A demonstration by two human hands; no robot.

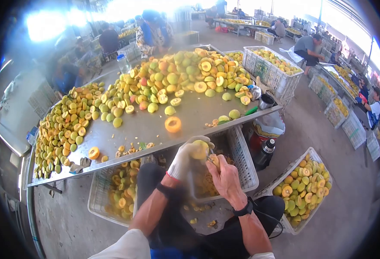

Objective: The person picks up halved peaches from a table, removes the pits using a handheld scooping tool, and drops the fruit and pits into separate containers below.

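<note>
My left hand (184, 160), in a whitish glove, is closed around a yellow peach (200, 150) just off the table's front edge. My bare right hand (225, 178) is closed on a small metal-tipped tool (209, 158), its tip close to the peach; the handle is hidden in my fingers. Below both hands stands a grey plastic crate (244, 166) with peach scraps inside. A halved peach (172, 124) lies cut side up on the metal table (142, 123), nearest my hands. Behind it rises a big heap of halved peaches (168, 77).
Crates of peaches stand at my left (96, 196) and right (313, 172); another crate (280, 82) is beyond the table's corner. A black thermos (265, 151), a metal cup (266, 102), a green-handled knife (251, 111) and a glove (81, 165) are nearby. Other people work further off.
</note>
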